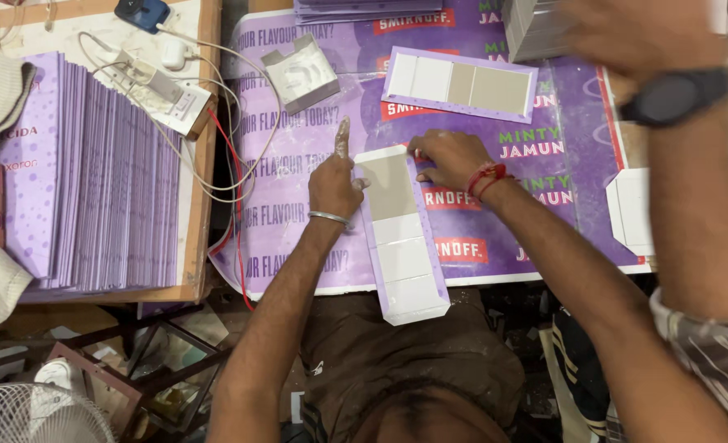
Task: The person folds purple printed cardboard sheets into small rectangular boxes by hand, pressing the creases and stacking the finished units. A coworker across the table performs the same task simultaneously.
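My right hand [635, 37] is blurred at the top right, reaching over the purple printed table cover [561, 205] beside a grey stack of flat cards [532, 29]. A black watch [676, 94] is on that wrist. Whether the fingers hold anything cannot be told. My left hand is out of view. Below me a seated co-worker presses a long grey and white card strip with purple edges [401, 238] onto the table. The co-worker's left hand [334, 184] is at its left edge and the right hand [450, 156] at its top right corner.
A second purple-edged strip [461, 82] lies farther back. A small open white box [301, 72] sits to its left. A tall pile of purple sheets [93, 180] fills the left board, with a power strip and cables [167, 94] behind it. A white flat cutout [631, 209] lies right. A fan [27, 414] stands lower left.
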